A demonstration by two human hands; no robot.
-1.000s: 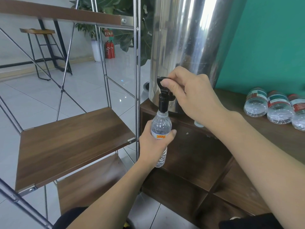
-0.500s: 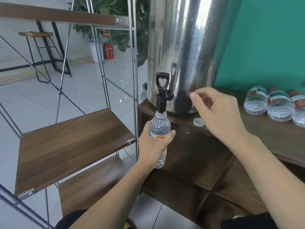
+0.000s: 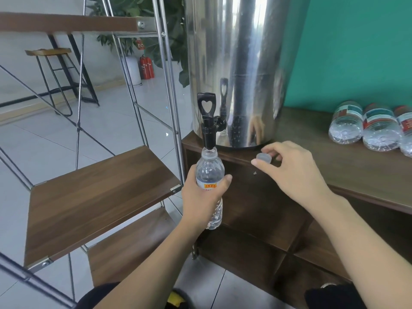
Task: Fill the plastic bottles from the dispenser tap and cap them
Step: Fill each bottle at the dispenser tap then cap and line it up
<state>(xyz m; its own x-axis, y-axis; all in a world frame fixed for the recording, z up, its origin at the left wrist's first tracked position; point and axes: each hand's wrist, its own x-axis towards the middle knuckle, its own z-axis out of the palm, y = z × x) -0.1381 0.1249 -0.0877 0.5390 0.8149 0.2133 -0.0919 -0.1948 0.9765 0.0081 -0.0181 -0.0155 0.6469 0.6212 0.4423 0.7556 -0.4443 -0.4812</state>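
Observation:
My left hand (image 3: 200,199) grips a clear plastic bottle (image 3: 209,170) with an orange label, upright and uncapped, its mouth right under the black tap (image 3: 208,121) of the steel dispenser (image 3: 240,63). The tap's heart-cut lever stands upright with no hand on it. The bottle looks nearly full. My right hand (image 3: 294,172) is down on the wooden cabinet top (image 3: 334,166), where its thumb and fingers pinch a small pale bottle cap (image 3: 264,157) next to the dispenser's base.
Three capped bottles (image 3: 379,130) lie on their sides at the right of the cabinet top, against a teal wall. A metal-framed rack with wooden shelves (image 3: 100,192) stands close on the left. A stool and a potted plant stand farther back on the tiled floor.
My right hand let go of the tap lever, dropped to the cabinet top and closed its fingers round the cap. The lever went back upright. My left hand kept the bottle under the tap.

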